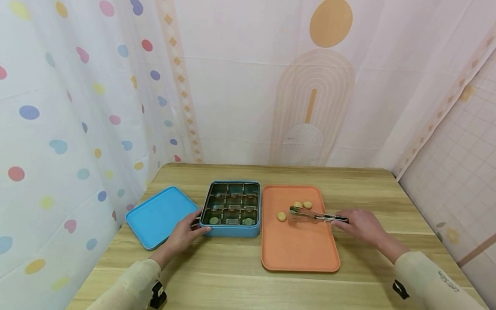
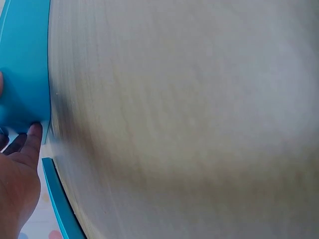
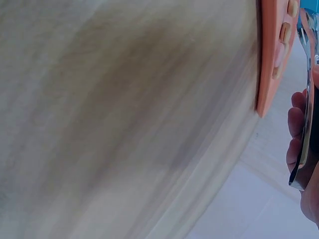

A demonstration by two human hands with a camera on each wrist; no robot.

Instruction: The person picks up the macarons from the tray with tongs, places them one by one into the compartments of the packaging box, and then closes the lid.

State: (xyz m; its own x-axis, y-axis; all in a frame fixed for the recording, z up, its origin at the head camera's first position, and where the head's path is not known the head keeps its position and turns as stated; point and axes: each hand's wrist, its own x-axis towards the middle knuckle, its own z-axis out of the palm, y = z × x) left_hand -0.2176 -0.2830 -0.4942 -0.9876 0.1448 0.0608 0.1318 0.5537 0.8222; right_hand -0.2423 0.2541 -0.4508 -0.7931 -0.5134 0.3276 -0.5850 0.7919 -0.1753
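A blue box (image 1: 232, 231) holds a nine-compartment insert, with a round greenish piece (image 1: 214, 220) in the front left compartment and another (image 1: 248, 221) in the front right. At the box's front left corner, my left hand (image 1: 184, 232) grips it, thumb on the front wall and fingers along the side (image 2: 22, 162). My right hand (image 1: 358, 224) holds metal tongs (image 1: 319, 216) by the handle, over the orange tray (image 1: 298, 254). Round yellow cookies lie on the tray: one to the left (image 1: 281, 216), others (image 1: 307, 204) behind the tong tips, which overlap one in the head view.
A blue lid (image 1: 159, 217) lies tilted on the wooden table (image 1: 232, 275), left of the box and close to my left hand. The tray stands just right of the box. Patterned curtains (image 1: 240, 86) hang behind the table and along both sides.
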